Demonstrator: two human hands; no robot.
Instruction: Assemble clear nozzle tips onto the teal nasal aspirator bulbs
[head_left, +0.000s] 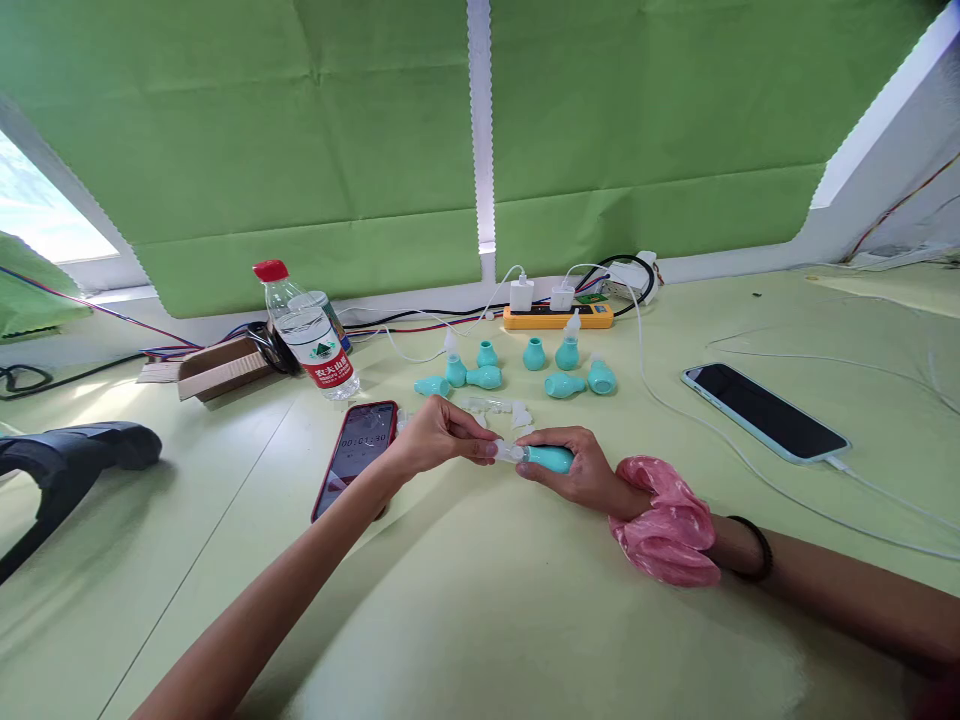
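Left hand (442, 437): is pinching the clear nozzle (510, 452)
Right hand (579, 470): is clasping the turquoise bulb (551, 459)
Nozzle-bulb axis: is running sideways between hands

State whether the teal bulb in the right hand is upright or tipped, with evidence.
Tipped: the teal bulb lies sideways in the right hand, the clear piece at its end reaching the left hand.

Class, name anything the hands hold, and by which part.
Right hand: teal bulb, gripped around its body. Left hand: clear tip, pinched at its outer end.
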